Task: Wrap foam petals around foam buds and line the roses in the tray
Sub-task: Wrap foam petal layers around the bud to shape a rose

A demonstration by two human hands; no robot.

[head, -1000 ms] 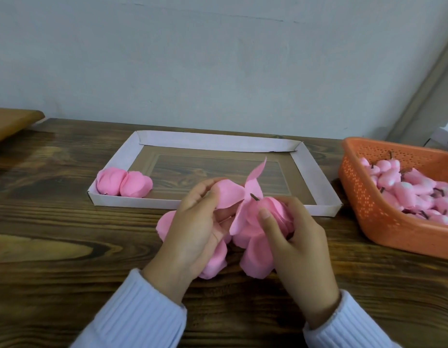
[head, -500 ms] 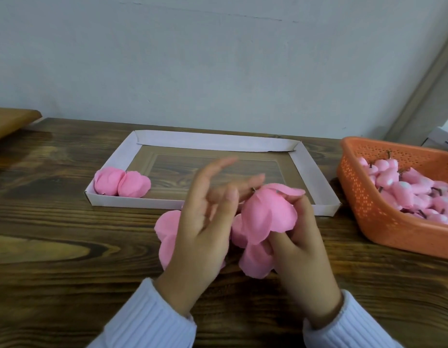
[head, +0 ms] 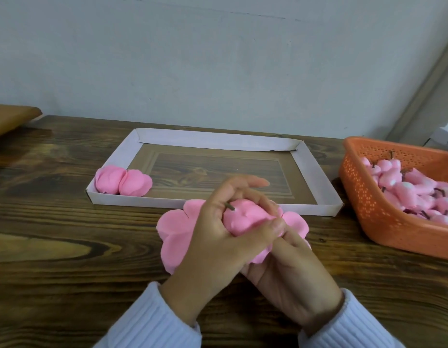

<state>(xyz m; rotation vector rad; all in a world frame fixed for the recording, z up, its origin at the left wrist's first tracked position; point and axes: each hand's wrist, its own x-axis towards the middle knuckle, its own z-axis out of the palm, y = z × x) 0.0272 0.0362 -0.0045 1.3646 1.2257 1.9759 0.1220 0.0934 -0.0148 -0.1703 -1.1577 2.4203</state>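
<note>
A plain handicraft workspace, whether home or small workshop is unclear. A dark wood-grain worktop stands against a bare pale wall. A cardboard tray holds two finished foam roses, and an orange perforated plastic basket is heaped with pink foam buds.

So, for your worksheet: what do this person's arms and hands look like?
Both the left hand and right hand are bare, with no gloves or rings visible. Each arm wears a pale bluish-white ribbed knit sleeve, its cuff at the wrist.

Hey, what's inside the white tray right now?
Two pink roses touching in the near left corner of the tray. The left hand hides part of its floor.
</note>
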